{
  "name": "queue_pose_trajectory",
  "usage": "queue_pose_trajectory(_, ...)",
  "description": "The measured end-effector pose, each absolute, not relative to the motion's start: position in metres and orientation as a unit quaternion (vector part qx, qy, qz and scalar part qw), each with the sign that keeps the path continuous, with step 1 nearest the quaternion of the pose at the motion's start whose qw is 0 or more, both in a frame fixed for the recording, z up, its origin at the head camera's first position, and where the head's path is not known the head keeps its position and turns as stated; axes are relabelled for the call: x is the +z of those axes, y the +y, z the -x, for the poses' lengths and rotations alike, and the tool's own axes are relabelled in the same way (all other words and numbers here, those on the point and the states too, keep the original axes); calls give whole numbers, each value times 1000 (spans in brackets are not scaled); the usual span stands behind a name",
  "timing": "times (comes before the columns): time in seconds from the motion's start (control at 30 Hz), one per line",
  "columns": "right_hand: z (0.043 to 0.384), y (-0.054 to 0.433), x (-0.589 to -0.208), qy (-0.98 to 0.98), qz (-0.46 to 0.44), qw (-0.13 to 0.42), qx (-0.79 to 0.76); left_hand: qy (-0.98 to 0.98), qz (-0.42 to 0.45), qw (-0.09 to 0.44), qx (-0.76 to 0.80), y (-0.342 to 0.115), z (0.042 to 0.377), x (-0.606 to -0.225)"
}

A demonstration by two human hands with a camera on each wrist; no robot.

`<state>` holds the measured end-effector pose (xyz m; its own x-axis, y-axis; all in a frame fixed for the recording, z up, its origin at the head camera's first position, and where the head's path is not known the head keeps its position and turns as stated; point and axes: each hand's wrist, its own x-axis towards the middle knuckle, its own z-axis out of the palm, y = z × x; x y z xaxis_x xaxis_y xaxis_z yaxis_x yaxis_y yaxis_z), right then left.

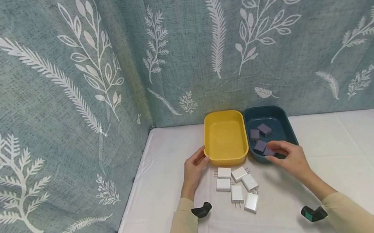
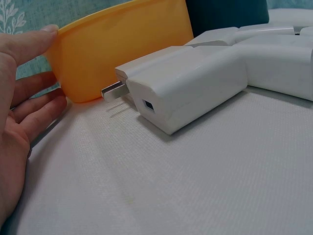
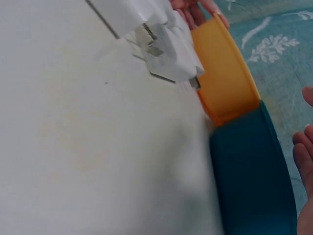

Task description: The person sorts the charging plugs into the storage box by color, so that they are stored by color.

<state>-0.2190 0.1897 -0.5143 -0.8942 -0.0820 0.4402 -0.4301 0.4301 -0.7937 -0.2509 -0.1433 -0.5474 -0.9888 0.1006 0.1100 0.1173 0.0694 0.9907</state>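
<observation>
Six white plugs [image 1: 236, 193], four purple plugs [image 1: 260, 146]
Left grip [image 1: 193, 170], loose, touches one yellow tray [image 1: 225, 137]; right grip [image 1: 293, 158], released, above one blue tray [image 1: 277, 122].

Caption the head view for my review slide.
Left hand touching a yellow tray, right hand at purple plugs in a blue tray, six white plugs in front.

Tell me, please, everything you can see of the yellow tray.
The yellow tray is an open-topped, rounded rectangle with smooth raised walls and a thin rim; it looks like plastic. It stands upright on the white tablecloth, its floor visible from above. Its right side abuts the dark blue tray. The left hand touches its near left corner. White plugs lie just in front of it.
</observation>
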Motion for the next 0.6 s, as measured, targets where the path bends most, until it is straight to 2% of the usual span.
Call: queue_pose_trajectory(0.6,215,179,-529,-823,-197,166,506,-741,66,10,-669,-143,251,-548)
